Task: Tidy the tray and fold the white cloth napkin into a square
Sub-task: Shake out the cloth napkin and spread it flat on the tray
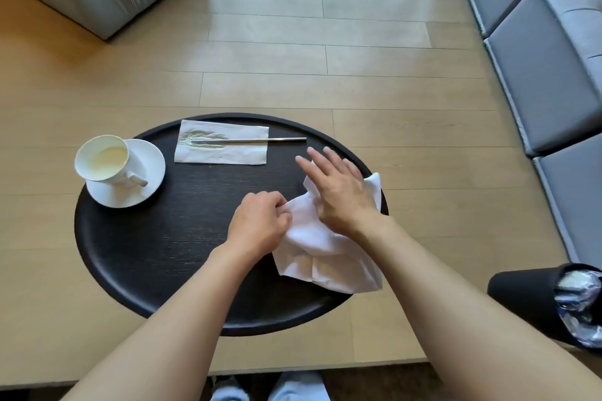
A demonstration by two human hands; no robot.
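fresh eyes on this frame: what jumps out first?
Both hands on the white cloth napkin at the right of the round black tray: the left hand pinches its left edge, the right hand lies flat on top, and the cloth is crumpled, overhanging the tray's right rim. At the tray's left edge a white cup sits tilted on its saucer; at the back, metal chopsticks lie on a paper napkin.

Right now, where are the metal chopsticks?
In the head view, the metal chopsticks lie at the far edge of the black tray, partly on the paper napkin, right of the cup.
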